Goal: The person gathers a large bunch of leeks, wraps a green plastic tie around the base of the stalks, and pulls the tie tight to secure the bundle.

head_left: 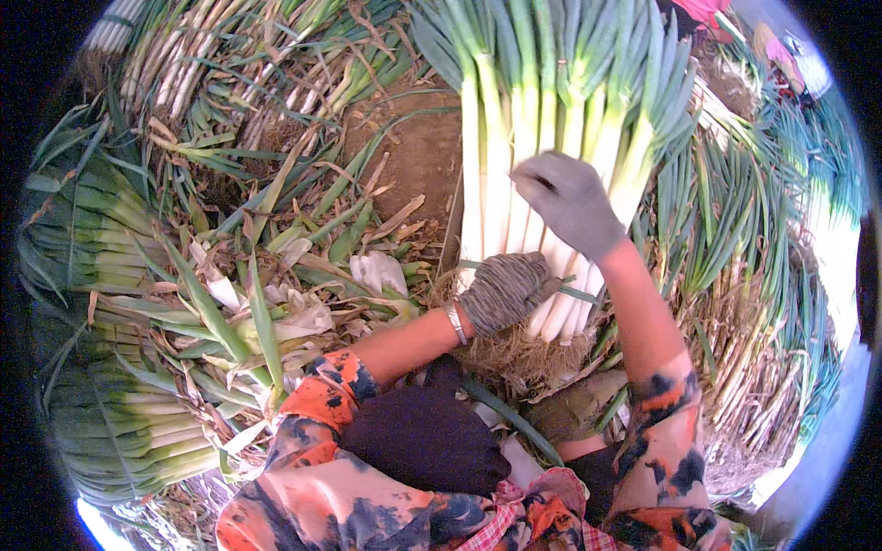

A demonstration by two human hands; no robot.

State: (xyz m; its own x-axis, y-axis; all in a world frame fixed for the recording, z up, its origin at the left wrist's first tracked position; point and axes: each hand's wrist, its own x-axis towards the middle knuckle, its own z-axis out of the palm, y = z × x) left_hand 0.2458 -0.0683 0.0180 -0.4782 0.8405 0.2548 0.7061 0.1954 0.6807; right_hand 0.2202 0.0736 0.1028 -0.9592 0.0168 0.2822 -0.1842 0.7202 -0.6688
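Left hand (pixel 503 292) gloved, grip closed around leek bundle (pixel 542 184) near its roots, right hand (pixel 568 200) just above, fingers curled on the white stalks, trimmings (pixel 276 294) left of both.

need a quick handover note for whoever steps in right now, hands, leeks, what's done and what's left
Left hand: gloved, closed over the lower white stalks of the leek bundle, just above the roots.
Right hand: gloved, resting higher on the same bundle, fingers curled over the stalks; blurred, so the grip is unclear.
Bundle lies in front of the knees, roots toward the person, green tops pointing away.
Done, it seems: stalks gathered side by side with root ends roughly level; stacked leeks lie at the left.
Left: no tie shows on the bundle; trimmings litter the ground; more leeks lie at the right.
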